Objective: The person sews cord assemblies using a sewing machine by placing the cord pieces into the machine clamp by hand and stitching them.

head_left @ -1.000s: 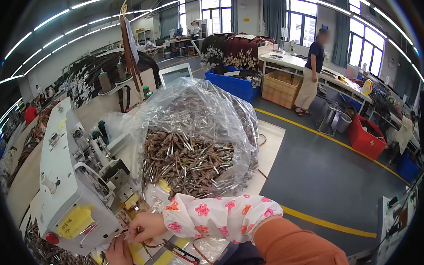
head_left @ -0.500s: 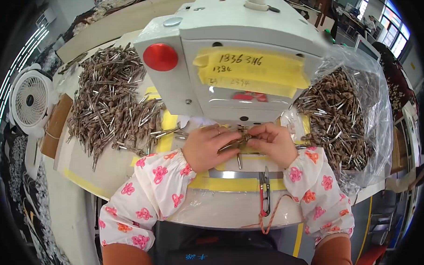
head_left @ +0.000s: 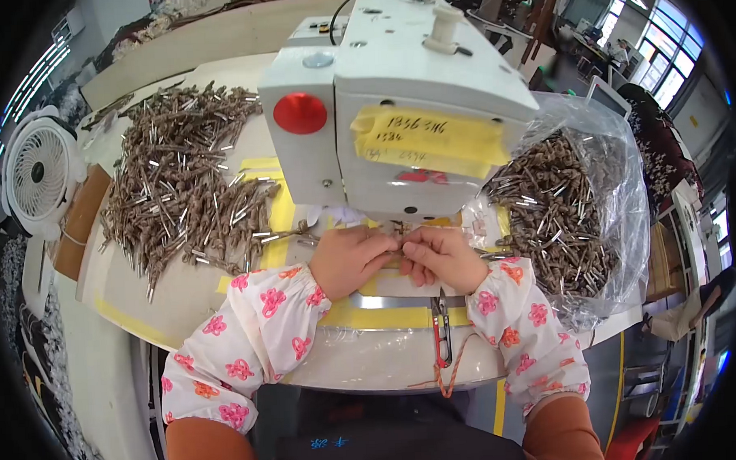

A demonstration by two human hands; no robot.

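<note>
Where the table's front edge curves: snips, looped cord.
Left hand, right hand: fingertips pinched narrowly together, anything between them hidden.
Note on machine: "1836 3H6", "1384".
Brown metal-tipped cords: heaped toward left edge; more in clear bag, right edge.

Work piece between left hand and right hand: largely hidden by fingers. Sewing machine: needle area obscured, top cropped by upper edge. Distant person: blurred, activity too small to tell.
</note>
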